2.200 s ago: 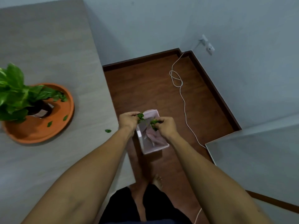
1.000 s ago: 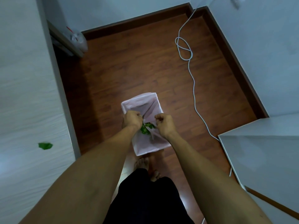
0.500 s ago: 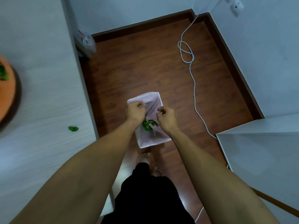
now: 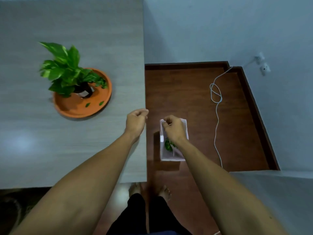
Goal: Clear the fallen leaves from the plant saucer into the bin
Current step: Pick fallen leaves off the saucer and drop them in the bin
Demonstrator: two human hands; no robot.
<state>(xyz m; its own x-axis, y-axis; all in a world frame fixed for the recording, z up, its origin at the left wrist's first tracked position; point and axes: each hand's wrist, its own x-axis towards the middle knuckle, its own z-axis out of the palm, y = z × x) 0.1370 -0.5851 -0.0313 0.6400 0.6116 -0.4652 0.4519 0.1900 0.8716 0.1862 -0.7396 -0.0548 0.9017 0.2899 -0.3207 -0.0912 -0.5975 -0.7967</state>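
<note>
Leaves [image 4: 87, 104] left on the saucer [image 4: 71, 110], left of frame centre, look feather-light and limp, best pinched by an edge. The bin [image 4: 172, 157] on the floor already holds a green clump. Compared with half a second ago, left hand [image 4: 135, 123] has lifted over the surface [image 4: 101, 39], right hand [image 4: 174, 130] above the bin; both fingers loosely curled, holding nothing visible.

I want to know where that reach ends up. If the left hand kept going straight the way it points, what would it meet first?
Probably bare table only: the left hand points up its right edge, with the saucer off to the left. Height is unclear.
</note>
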